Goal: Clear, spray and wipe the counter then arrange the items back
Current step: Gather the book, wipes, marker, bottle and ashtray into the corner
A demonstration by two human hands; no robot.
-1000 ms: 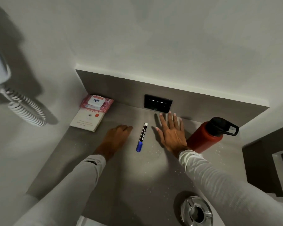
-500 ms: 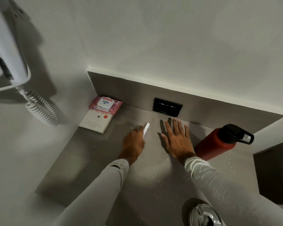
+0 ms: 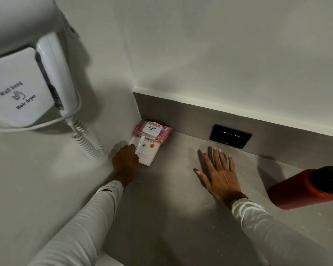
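My left hand (image 3: 125, 163) is closed around a white marker (image 3: 139, 144) and holds it over the white book (image 3: 148, 153) in the counter's back left corner. A pink wipes pack (image 3: 152, 130) lies on the far end of that book, against the wall. My right hand (image 3: 218, 172) rests flat on the grey counter (image 3: 171, 198) with fingers spread, holding nothing. A red water bottle (image 3: 304, 189) with a black lid stands at the right edge of view.
A white wall-hung hair dryer (image 3: 21, 83) with a coiled cord (image 3: 88, 139) hangs on the left wall above the counter. A black socket plate (image 3: 230, 136) sits in the grey backsplash. Fine white specks dot the counter surface.
My left hand picked the marker up from the counter middle and carried it left to the book. The view shifted left; the right hand stayed flat.
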